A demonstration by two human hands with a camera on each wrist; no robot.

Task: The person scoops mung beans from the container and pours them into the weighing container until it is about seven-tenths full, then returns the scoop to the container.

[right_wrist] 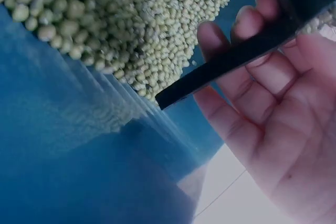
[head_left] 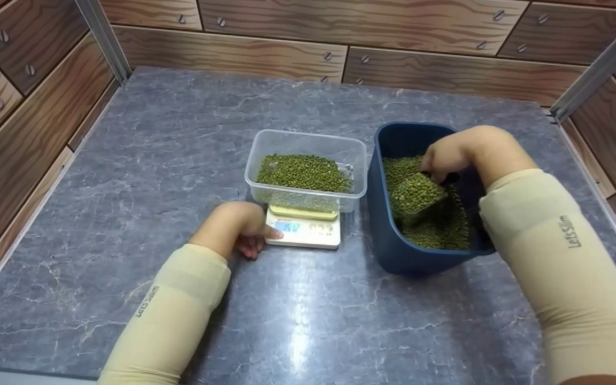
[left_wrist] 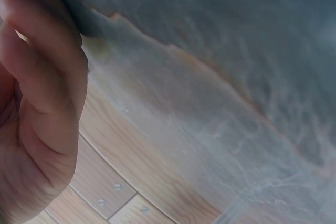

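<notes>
My right hand (head_left: 455, 152) grips the black handle (right_wrist: 226, 66) of a scoop (head_left: 419, 193) heaped with green mung beans, inside a deep blue bin (head_left: 388, 235). More mung beans (head_left: 441, 232) lie in the bin around the scoop. Left of it, a clear plastic container (head_left: 359, 195) with a layer of mung beans (head_left: 302, 172) stands on a white kitchen scale (head_left: 318, 232). The scale's display is lit, its digits blurred. My left hand (head_left: 241, 222) touches the scale's front left corner with one digit near the display; its other fingers (left_wrist: 42, 40) bend loosely beside the scale.
The grey marbled tabletop (head_left: 169, 155) lies under everything. Wood-patterned panels (head_left: 265, 53) wall off the back and both sides, with metal posts (head_left: 107, 43) at the back corners. The bin's tall rim stands close to the container's right side.
</notes>
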